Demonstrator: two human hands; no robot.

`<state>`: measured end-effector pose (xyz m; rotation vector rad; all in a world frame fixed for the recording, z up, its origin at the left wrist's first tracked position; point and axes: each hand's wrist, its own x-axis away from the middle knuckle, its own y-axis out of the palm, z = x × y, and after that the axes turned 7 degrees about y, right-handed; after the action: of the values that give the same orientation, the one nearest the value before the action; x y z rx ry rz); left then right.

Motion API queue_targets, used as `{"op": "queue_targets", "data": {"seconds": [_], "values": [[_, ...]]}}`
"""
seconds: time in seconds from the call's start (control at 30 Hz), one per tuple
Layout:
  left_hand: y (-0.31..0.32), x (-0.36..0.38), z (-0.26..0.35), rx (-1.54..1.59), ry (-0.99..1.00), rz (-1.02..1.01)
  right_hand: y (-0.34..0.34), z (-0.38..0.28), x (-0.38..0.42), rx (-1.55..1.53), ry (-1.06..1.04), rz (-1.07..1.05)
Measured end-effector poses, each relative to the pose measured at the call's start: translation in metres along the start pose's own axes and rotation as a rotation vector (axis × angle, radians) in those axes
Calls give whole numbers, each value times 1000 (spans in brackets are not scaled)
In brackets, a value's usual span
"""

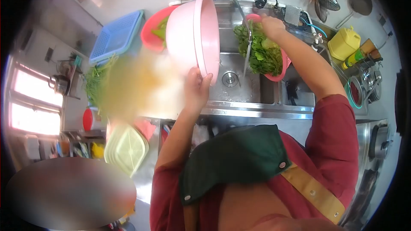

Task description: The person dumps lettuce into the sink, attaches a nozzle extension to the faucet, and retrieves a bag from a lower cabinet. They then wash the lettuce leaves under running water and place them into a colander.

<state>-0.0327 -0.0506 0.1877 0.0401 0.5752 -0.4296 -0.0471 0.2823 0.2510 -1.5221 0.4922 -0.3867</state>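
Observation:
My left hand [198, 86] grips the rim of a large pink basin [182, 34], which is tipped on its side at the left of the sink. On the right, my right hand [272, 26] is at the upper edge of a pink-red basket [278, 76] full of leafy greens [262, 51]; its fingers are partly hidden and what they hold is unclear. Water runs from the faucet [242, 13] beside the greens into the steel sink [237, 90].
A blue basket [115, 36] and a red basin [150, 30] with green vegetables stand at the left. Pale green trays [126, 147] lie lower left. A yellow jug [343, 43] and bottles stand at the right, below hanging ladles [329, 3].

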Motion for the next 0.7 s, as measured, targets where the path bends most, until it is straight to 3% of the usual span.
{"op": "queue_targets", "data": {"seconds": [0.17, 0.27, 0.37, 0.5, 0.63, 0.7], "values": [[-22, 9, -1, -187, 26, 65, 18, -28, -23, 49, 5, 24], [-24, 11, 11, 71, 6, 120, 32, -30, -43, 78, 26, 55], [-30, 15, 4, 0, 54, 104, 36, -23, -65, 137, 43, 62], [-32, 20, -7, 2, 43, 84, 2, -34, -55, 188, -46, -22], [-32, 18, -19, -101, 107, 0, -1, -35, -68, 227, -27, 142], [-31, 14, -18, -143, 153, -31, -18, -41, -62, 266, -85, 96]]}}
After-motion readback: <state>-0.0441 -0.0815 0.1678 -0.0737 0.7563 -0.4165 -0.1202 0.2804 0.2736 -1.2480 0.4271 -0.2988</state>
